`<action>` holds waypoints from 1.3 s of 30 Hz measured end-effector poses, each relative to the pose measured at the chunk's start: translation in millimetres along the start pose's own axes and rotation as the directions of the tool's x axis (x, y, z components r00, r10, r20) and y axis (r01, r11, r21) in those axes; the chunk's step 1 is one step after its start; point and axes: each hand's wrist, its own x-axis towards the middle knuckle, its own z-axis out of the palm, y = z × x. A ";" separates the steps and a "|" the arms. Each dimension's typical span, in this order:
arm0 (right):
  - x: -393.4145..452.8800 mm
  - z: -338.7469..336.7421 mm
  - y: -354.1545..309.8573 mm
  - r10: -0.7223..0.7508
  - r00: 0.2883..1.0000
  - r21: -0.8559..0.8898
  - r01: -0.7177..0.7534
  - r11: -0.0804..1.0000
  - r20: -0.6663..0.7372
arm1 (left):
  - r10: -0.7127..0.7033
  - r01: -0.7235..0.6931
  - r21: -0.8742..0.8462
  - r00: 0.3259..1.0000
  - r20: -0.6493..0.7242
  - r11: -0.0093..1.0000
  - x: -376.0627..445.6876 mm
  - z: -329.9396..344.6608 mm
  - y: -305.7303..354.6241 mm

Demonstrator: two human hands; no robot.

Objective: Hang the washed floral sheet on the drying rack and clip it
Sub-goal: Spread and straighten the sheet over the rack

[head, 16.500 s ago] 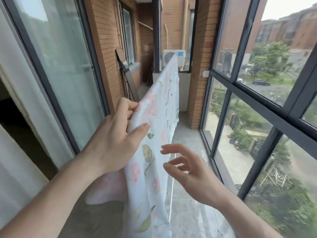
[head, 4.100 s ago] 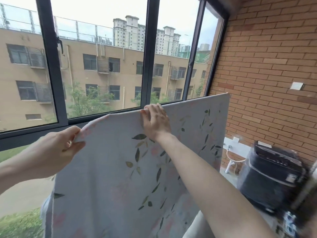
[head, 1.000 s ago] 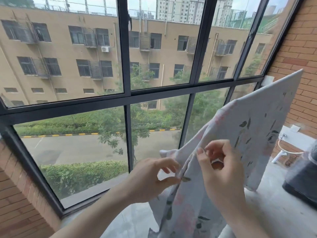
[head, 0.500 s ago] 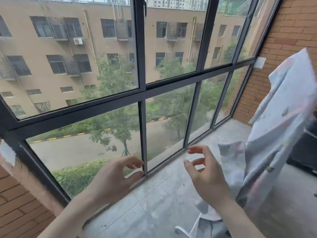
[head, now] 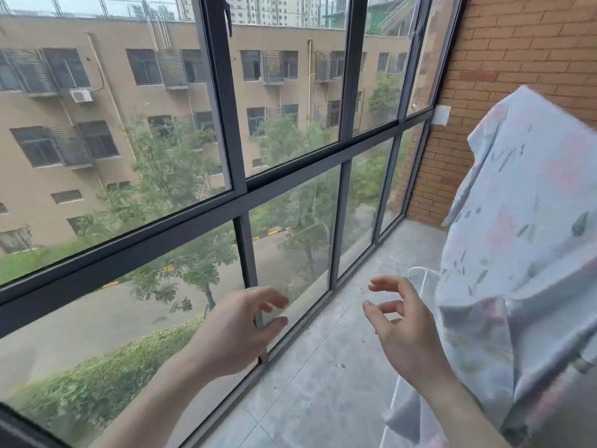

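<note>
Head view recorded your left hand (head: 239,331) low at centre, raised in front of the dark-framed window (head: 239,192), with its fingers loosely curled and the thumb set apart; it gripped nothing. Your right hand (head: 403,331) was beside it to the right, palm turned toward the left hand, fingers likewise relaxed and slightly bent, with no object between them. The two hands were near each other but not touching. The floral sheet (head: 523,253) hung at the right of the scene, apart from both hands, draped from a high point near the brick wall (head: 517,43) and falling in folds toward the near right corner. Its print showed pink blooms and dark leaves on a pale ground. Whatever carried the sheet was hidden beneath the cloth, so you could not confirm the support from this view. A lower part of the sheet bunched just right of your right forearm; whether cloth and arm touched could not be told. The grey concrete floor (head: 323,383) ran from the near edge to the far wall along the window. Through the glass stood a tan building (head: 97,124), trees, a road and a hedge below. A small white box (head: 442,114) was mounted on the brick wall beside the window frame.
</note>
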 end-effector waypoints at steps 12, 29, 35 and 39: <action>112.1 -17.8 4.0 0.035 0.988 -0.112 -0.052 0.992 -0.153 | 0.255 -0.254 -0.028 0.950 0.183 0.967 188.4 31.0 0.5; 82.2 -18.5 51.6 0.252 0.622 -0.111 -0.483 0.868 -0.741 | 0.680 -0.589 -0.359 0.522 0.516 0.724 356.0 156.8 51.3; 87.5 29.7 47.2 0.081 0.406 -0.129 -0.463 0.877 -0.910 | 0.771 -0.632 -0.476 0.341 0.538 0.612 386.7 180.3 57.6; 71.7 45.4 22.5 -0.215 0.278 -0.325 -0.452 0.830 -0.936 | 0.821 -0.607 -0.590 0.201 0.535 0.533 369.5 191.4 78.6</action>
